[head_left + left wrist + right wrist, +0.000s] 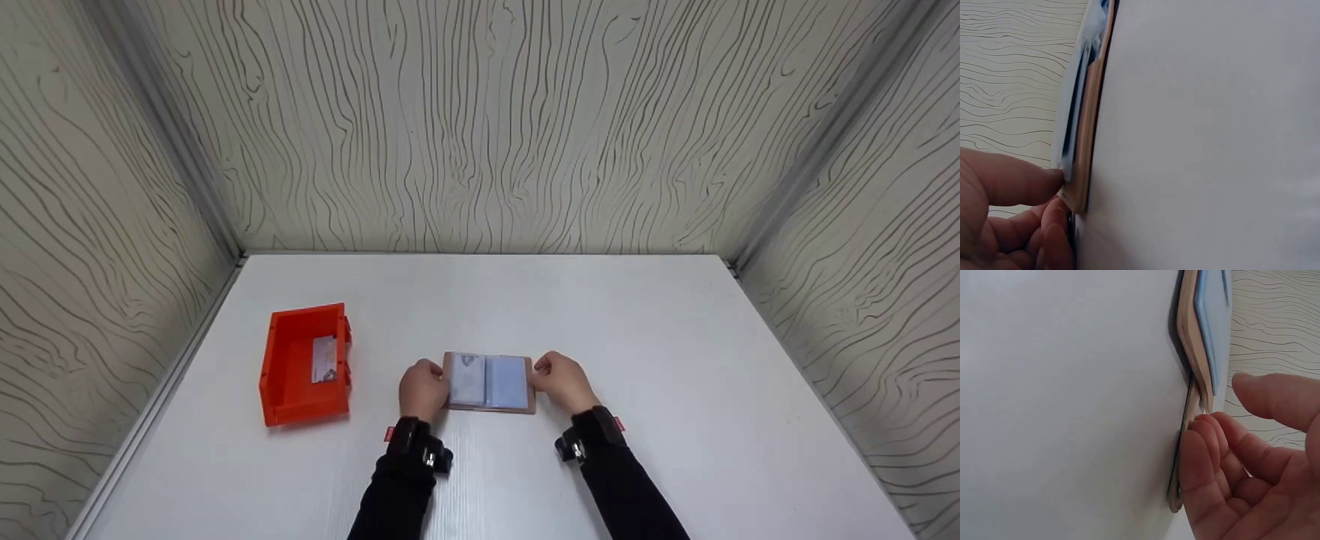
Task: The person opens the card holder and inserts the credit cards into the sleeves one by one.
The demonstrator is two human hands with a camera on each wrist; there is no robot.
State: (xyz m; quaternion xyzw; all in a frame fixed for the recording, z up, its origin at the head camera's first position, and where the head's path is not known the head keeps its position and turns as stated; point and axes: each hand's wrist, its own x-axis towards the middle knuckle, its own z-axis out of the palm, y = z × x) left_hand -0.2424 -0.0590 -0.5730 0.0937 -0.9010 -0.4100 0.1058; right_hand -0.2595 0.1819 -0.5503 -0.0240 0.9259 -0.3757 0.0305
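A brown card holder (pixel 508 409) lies spread on the white table, its clear plastic sleeves (pixel 506 381) facing up. A printed card shows in the left sleeve. My left hand (pixel 422 388) pinches the holder's left edge; in the left wrist view the thumb (pixel 1024 181) presses on the sleeves and the other fingers curl below the cover. At the right edge is my right hand (pixel 566 381). In the right wrist view its fingertips touch a narrow strap (pixel 1175 495) beside the cover, while the thumb (pixel 1275 398) stands apart from the holder.
An orange bin (pixel 304 409) stands to the left on the table (pixel 615 315), with a printed card (pixel 324 360) lying inside it. Wood-grain panels (pixel 465 127) close off the back and both sides.
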